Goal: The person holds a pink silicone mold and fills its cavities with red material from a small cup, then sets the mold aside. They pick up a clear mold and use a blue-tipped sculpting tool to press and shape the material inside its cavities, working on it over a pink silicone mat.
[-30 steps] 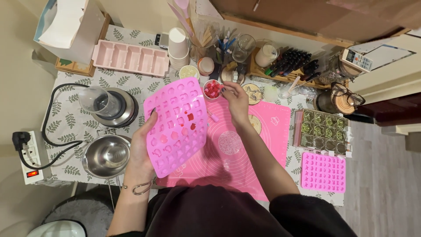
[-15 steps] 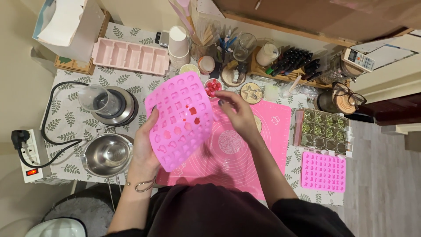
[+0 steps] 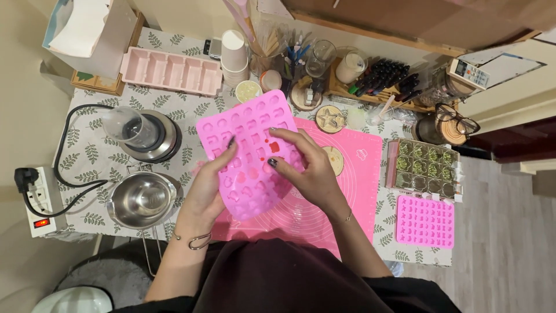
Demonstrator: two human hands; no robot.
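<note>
A pink silicone mould (image 3: 246,130) with several small cavities is lifted and tilted above a pink silicone mat (image 3: 353,168). A few cavities near its middle hold red filling. My left hand (image 3: 208,185) grips the mould's left edge, thumb on top. My right hand (image 3: 301,165) lies on the mould's right half, its fingers spread over the cavities next to the red ones. The mat is partly hidden beneath the mould and both hands.
A steel pot (image 3: 142,200) and a blender base with a clear cup (image 3: 142,133) stand at the left, beside a power strip (image 3: 37,200). A pink tray (image 3: 171,72), paper cups (image 3: 234,55) and jars line the back. At the right lie a green-filled mould (image 3: 425,165) and another pink mould (image 3: 424,221).
The mould has come down and flatter, closer to me. My right hand left the small red cup at the back and now rests on the mould.
</note>
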